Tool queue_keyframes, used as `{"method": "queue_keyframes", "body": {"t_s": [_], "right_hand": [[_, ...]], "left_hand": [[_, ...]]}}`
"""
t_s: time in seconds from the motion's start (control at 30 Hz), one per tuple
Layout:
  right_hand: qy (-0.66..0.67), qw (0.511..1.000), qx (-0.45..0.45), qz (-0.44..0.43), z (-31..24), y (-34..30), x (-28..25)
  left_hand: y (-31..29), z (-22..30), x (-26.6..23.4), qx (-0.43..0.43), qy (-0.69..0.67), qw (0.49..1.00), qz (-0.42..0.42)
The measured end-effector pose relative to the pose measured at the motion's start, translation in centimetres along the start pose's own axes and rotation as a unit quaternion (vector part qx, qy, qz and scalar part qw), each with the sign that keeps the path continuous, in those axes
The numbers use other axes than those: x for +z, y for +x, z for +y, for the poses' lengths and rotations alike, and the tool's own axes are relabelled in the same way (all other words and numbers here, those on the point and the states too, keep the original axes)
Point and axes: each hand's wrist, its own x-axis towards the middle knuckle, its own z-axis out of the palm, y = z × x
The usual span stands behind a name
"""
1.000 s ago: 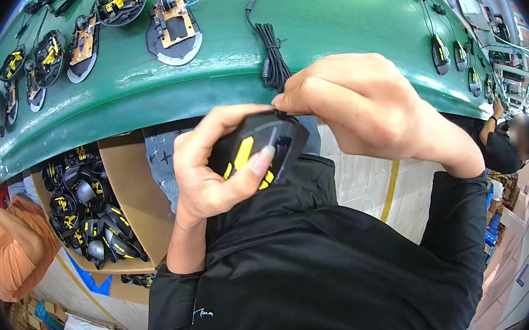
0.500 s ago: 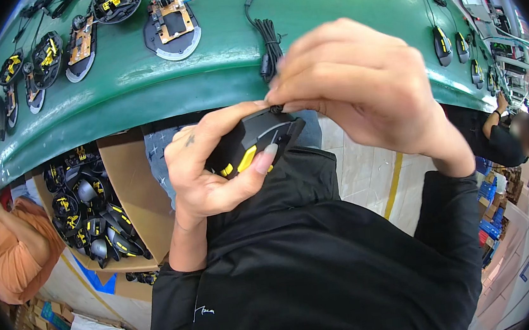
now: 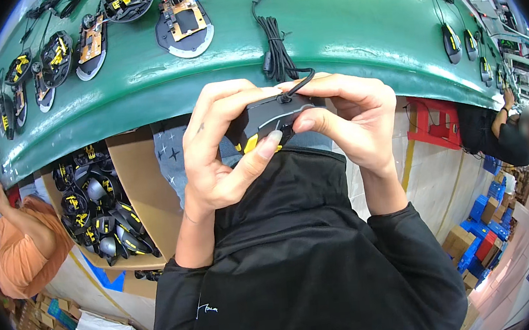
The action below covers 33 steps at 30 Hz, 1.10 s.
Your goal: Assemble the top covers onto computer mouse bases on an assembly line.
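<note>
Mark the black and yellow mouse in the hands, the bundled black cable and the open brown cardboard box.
Black and yellow mouse (image 3: 258, 116), head view: dark shell.
Bundled black cable (image 3: 276, 54), head view: coiled middle.
Open brown cardboard box (image 3: 150, 195), head view: right side.

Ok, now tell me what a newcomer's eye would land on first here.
First, the black-and-yellow mouse at the centre, held between the left hand and right hand, with a bundled black cable just beyond it on the green table. Next, the open mouse base with its tan board, up and to the left on the table. Then the cardboard box at lower left, full of black-and-yellow parts.
</note>
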Motion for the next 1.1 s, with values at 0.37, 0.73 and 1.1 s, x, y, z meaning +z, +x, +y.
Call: {"method": "queue_keyframes", "body": {"t_s": [0.37, 0.73, 1.1], "right_hand": [[-0.026, 0.998, -0.03, 0.042, 0.6, -0.2, 2.1], [-0.161, 0.986, -0.035, -0.038, 0.8, -0.7, 2.1], [-0.059, 0.997, -0.015, -0.036, 0.3, 0.1, 2.9]], "left_hand": [[-0.4, 0.0, 0.2, -0.007, -0.019, 0.995, 0.095], [-0.4, -2.3, -0.6, -0.115, -0.435, 0.887, 0.101], [-1.1, -4.4, -1.7, -0.155, -0.545, 0.815, 0.118]]}}
